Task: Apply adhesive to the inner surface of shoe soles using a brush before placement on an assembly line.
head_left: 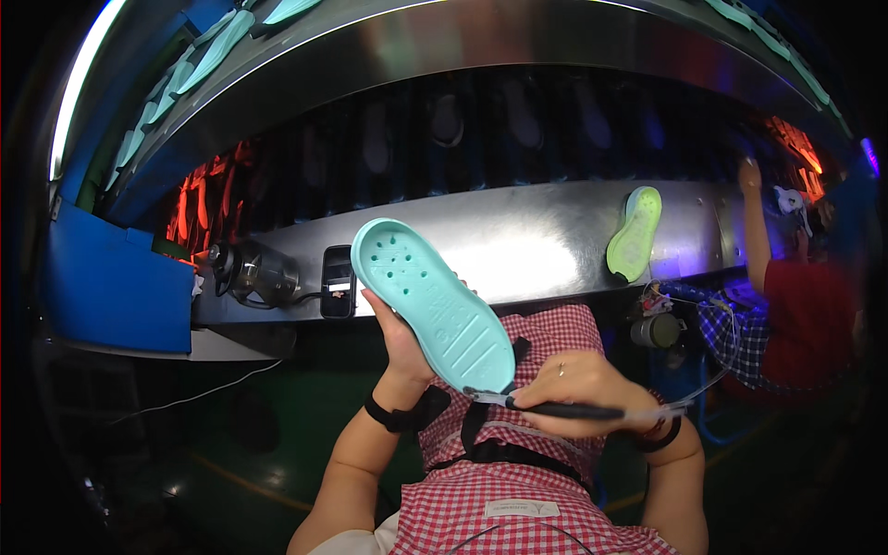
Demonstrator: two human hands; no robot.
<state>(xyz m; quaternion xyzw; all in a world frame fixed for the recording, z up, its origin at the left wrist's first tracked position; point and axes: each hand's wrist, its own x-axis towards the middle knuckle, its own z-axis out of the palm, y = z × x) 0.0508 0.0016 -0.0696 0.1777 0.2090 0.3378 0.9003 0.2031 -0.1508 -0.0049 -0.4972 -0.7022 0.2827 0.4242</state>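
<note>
Left fingers (381, 312), turquoise sole (433, 307) lying across them

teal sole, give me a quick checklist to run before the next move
1. Teal sole held in left hand: ok.
2. Tool held by its black handle in right hand: ok.
3. Tool's tip at the sole's near end: ok.
4. Tip actually touching the sole: cannot tell.
5. Green sole apart from the teal one: ok, on the bench to the right.
</note>
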